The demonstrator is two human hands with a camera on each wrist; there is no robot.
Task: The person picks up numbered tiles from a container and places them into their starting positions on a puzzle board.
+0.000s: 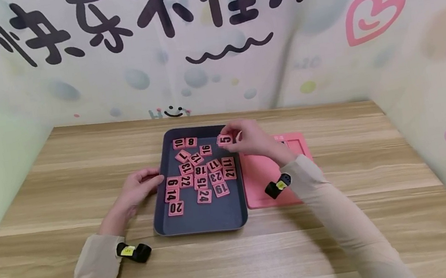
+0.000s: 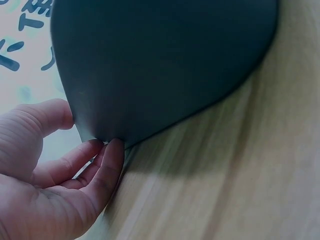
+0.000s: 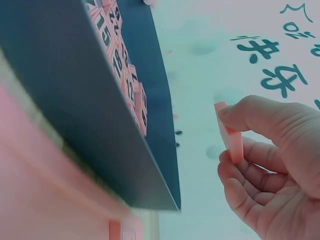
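Observation:
My right hand point(image 1: 250, 137) pinches a pink number tile point(image 1: 224, 140) marked 5 above the far right corner of the dark grey tray point(image 1: 200, 220). In the right wrist view, thumb and fingers hold this tile point(image 3: 235, 142) by its edges, apart from the tray wall. At the tray's left side, my left hand point(image 1: 140, 187) grips the rim; in the left wrist view its thumb and fingers point(image 2: 111, 167) touch the tray wall. Several pink number tiles point(image 1: 201, 183) with black digits lie loosely scattered in the tray, some turned or upside down.
Right of the tray lies a pink puzzle board point(image 1: 265, 192) with a raised rim, partly covered by my right forearm. One dark-printed piece shows at its far end. The wooden table point(image 1: 242, 266) meets a printed wall covering point(image 1: 214, 82) behind.

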